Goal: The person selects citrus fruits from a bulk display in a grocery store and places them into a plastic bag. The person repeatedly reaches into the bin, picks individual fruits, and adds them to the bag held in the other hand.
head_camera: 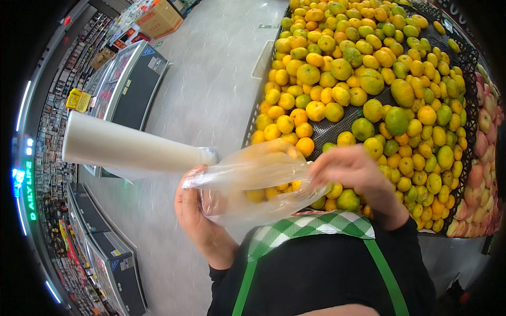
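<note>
A clear plastic produce bag [253,177] is stretched between my two hands in front of my chest, its mouth spread apart. My left hand [199,213] grips the bag's left edge between thumb and fingers. My right hand [352,168], slightly blurred, pinches the other edge over the fruit. Through the thin film, green and orange mandarins [316,110] show from the display behind it. Just beyond my left hand stands a thick roll of plastic bags [134,144]. Whether anything lies inside the bag I cannot tell.
A black mesh display tray [336,128] bears the mandarins, with apples [484,146] along its right side. Chest freezers [138,79] stand on the left, near a cardboard box [160,19]. A white basket [263,59] sits beside the fruit stand on the grey floor [209,59].
</note>
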### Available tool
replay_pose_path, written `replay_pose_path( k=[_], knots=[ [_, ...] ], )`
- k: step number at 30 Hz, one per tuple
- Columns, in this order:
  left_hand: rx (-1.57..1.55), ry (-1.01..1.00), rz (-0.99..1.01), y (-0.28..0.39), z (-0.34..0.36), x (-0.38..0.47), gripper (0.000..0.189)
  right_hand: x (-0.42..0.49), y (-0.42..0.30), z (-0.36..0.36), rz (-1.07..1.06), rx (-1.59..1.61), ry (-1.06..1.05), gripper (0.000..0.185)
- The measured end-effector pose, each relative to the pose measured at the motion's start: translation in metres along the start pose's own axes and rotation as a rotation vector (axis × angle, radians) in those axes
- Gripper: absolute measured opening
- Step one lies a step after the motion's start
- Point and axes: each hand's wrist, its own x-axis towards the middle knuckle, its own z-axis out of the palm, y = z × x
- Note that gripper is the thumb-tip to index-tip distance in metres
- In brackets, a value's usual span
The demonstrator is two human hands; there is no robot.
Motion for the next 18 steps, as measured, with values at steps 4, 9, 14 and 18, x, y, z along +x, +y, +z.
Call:
replay_pose_path(
  k=[4,9,14,18],
  knots=[
    [0.008,0.094,-0.018,-0.001,0.001,-0.004,0.034,-0.028,0.013,-0.068,-0.192,-1.154,1.075,0.031],
    [-0.138,0.079,-0.070,-0.004,0.015,-0.001,0.038,-0.052,0.042,-0.120,0.138,-1.842,1.103,0.053],
    [-0.146,-0.250,0.096,0.005,0.022,-0.017,0.043,-0.042,0.049,-0.122,0.151,-1.862,1.106,0.051],
    [0.219,0.083,0.331,-0.009,0.013,-0.037,0.041,-0.042,0.043,-0.101,-0.027,-1.366,0.980,0.050]
  ],
)
